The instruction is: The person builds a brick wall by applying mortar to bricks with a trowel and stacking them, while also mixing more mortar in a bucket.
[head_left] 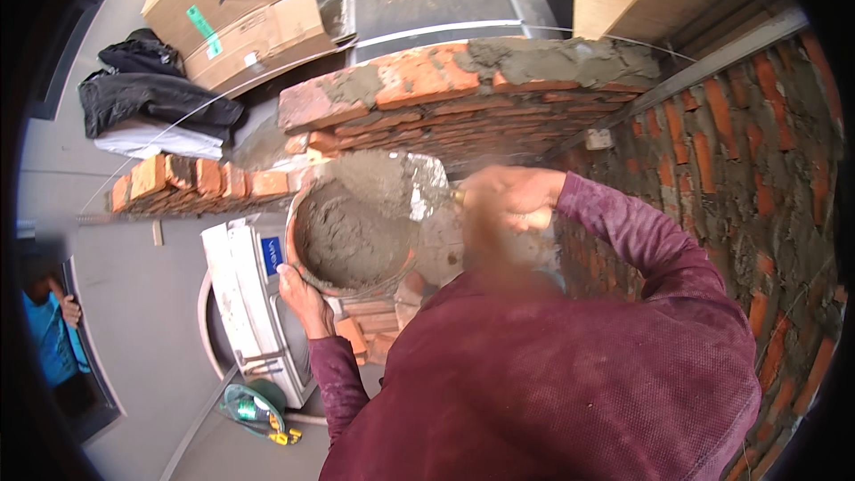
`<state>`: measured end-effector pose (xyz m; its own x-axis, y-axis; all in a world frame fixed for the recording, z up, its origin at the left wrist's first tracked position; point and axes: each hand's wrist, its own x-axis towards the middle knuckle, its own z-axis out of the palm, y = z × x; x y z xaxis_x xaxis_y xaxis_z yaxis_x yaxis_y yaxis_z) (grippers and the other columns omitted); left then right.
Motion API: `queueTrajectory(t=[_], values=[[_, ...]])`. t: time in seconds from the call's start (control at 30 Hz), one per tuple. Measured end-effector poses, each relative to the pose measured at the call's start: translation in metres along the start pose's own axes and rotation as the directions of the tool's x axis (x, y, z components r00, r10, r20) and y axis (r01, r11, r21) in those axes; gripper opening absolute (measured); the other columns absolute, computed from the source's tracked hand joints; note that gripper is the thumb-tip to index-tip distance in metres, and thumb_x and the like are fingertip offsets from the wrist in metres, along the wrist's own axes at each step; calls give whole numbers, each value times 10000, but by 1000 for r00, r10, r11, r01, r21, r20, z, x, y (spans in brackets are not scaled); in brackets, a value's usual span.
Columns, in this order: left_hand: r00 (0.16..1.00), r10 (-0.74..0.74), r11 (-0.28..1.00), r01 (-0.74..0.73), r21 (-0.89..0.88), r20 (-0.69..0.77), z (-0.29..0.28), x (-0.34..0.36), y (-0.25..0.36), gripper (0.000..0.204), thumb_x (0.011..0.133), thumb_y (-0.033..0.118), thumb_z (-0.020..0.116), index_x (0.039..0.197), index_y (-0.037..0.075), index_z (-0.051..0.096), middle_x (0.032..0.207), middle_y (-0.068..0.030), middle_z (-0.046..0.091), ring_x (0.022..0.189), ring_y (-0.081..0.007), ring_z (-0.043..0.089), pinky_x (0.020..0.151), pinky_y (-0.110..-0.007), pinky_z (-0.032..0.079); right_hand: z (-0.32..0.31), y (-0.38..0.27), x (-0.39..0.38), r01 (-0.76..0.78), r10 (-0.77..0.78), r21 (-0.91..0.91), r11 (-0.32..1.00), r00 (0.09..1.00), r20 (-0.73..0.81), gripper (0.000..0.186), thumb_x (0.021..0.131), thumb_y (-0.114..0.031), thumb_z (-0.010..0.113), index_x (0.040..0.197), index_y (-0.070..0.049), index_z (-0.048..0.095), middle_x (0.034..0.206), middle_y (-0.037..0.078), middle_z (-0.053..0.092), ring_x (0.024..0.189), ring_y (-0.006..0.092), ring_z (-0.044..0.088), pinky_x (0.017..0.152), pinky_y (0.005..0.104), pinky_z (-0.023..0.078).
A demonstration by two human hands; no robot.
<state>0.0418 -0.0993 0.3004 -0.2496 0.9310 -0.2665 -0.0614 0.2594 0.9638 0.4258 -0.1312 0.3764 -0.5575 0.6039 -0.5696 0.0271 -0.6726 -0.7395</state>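
My left hand (305,298) is closed on the near-left rim of a round, reddish tub (291,245). Grey wet mortar (347,236) fills much of it, with a rough, lumpy surface. My right hand (509,196) grips the handle of a trowel (426,189), whose blade points left over the tub's far side. Mortar covers most of that blade, and its pale metal shows near the handle. Just beyond is the brick wall (427,89), with fresh mortar spread along the right part of its top.
A low brick row (209,180) extends left, under a taut string. Mortar-smeared brickwork (712,142) rises at right. Around me are a cardboard box (258,27), dark clothes (147,93), a white box (240,285), a hammer (260,362) and a green tool bucket (258,401). A person in blue (55,330) stands far left.
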Motion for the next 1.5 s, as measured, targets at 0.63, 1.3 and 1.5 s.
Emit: queueTrajectory(t=[0.63,1.3,1.5], values=[[999,26,970,-32,239,30,32,-16,-38,462,1038,381,369,936,-26,562,840,-45,558,732,-132,488,667,-295,422,-87,28,-82,-219,-598,-799,560,560,-573,225,916,-176,526,1018,21,491,614,141,512,561,304,554,554,442,433],[976,143,893,-198,404,163,40,13,14,437,1038,344,399,1083,-44,595,938,-64,621,830,-127,552,738,-263,464,-63,84,-68,-121,-518,-929,351,801,-300,259,920,-200,529,1101,-21,480,861,192,602,676,375,585,592,456,456],[957,89,894,-199,401,277,48,0,76,521,1009,458,429,812,-14,533,682,-28,487,628,-113,471,552,-272,407,20,47,91,17,-645,-999,39,764,-13,149,841,-89,523,942,8,469,824,208,607,657,353,641,569,456,510]])
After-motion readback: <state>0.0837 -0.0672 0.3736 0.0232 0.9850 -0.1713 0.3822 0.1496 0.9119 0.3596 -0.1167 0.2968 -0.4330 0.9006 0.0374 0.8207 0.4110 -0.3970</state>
